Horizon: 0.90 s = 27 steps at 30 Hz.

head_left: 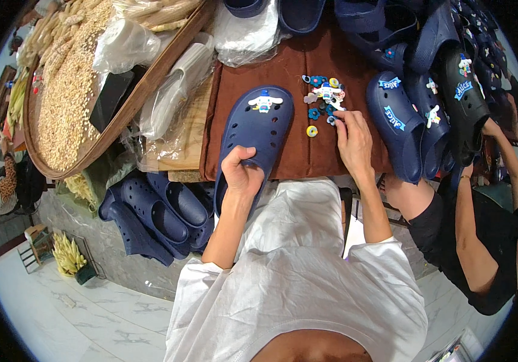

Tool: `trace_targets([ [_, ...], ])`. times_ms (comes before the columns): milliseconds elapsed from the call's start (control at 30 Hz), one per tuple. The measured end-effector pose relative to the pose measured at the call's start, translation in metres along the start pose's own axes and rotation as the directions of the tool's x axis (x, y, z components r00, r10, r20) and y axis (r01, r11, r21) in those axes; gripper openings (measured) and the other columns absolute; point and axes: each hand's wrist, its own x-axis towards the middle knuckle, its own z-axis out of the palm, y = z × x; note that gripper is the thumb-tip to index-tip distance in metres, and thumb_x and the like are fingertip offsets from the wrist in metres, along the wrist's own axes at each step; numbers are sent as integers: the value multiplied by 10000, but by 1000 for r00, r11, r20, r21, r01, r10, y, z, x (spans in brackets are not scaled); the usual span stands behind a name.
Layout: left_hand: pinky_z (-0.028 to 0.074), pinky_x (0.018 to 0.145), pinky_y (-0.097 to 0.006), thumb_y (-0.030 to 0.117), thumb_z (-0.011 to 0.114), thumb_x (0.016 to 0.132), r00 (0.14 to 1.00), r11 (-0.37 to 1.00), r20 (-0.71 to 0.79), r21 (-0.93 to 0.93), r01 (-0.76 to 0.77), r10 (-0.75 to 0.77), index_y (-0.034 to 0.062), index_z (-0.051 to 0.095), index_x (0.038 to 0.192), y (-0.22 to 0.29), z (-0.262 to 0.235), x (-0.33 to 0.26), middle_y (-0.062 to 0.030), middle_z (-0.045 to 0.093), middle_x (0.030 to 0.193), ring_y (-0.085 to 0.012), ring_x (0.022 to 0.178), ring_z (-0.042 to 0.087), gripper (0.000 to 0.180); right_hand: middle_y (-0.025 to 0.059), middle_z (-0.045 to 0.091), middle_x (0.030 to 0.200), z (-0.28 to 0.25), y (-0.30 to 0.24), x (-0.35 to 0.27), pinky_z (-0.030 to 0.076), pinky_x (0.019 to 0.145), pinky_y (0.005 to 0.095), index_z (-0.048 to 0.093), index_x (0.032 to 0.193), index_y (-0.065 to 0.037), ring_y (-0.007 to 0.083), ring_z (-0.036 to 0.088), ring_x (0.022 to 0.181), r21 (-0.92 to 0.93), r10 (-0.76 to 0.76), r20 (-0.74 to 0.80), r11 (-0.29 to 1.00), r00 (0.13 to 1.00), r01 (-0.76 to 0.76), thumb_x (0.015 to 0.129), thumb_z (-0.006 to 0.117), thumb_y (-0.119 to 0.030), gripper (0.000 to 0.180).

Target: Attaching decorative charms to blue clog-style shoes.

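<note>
A navy blue clog point(257, 130) lies on a brown cloth point(295, 66), with a white cartoon charm point(264, 101) fixed on its toe. My left hand point(242, 172) grips the clog at its heel end. My right hand point(352, 140) rests on the cloth to the right, fingertips touching a small pile of shoe charms point(324, 99) in blue, white and yellow. A single yellow ring charm point(312, 131) lies apart, just below the pile.
Several navy clogs with charms point(419, 120) are stacked at the right, where another person's arm point(473, 241) reaches toward them. More plain clogs point(156, 217) lie lower left. A round woven tray point(72, 84) of grain and clear plastic bags point(174, 90) sit at the left.
</note>
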Motion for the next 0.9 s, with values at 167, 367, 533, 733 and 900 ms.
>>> trace_targets([
  [167,479,976,-442,73,540,667,998,997,-50,65,-32,36,-87,544,1211,-2,-5,2,-204,621,1186,-350,1075,605,566,151,580,982,-7,-21,4,468,806,436,615,1047,-40,351,589,931,189,-36,39,982,999,27,920,531,-24,153],
  [367,438,1015,-391,45,554,687,999,1000,52,5,5,-6,-78,567,1164,0,-2,0,-148,633,1145,-292,1076,595,492,147,562,984,-2,-66,21,497,778,410,611,1070,-44,336,617,910,416,-176,129,903,976,108,918,525,13,183],
  [533,427,1025,-395,37,546,689,999,1000,44,-1,10,-10,-67,609,1064,0,-3,-1,-149,643,1122,-290,1069,598,394,117,539,967,17,-75,36,495,762,411,620,1078,-55,301,605,900,350,-288,142,910,947,224,923,558,-32,168],
  [733,428,1022,-396,29,548,687,998,1000,58,4,15,-15,-46,642,944,-1,-2,-1,-143,653,1073,-285,1052,600,284,112,535,963,19,-76,45,482,786,418,617,1047,-37,317,593,889,330,-291,105,912,951,242,920,571,-48,135],
  [900,439,996,-392,23,553,684,1000,1000,2,-5,-6,6,-33,640,910,-3,-4,-1,-129,656,1020,-280,1004,609,249,118,563,954,16,-78,46,476,784,414,618,1034,-30,316,598,894,363,-295,113,901,949,237,919,576,-53,124],
])
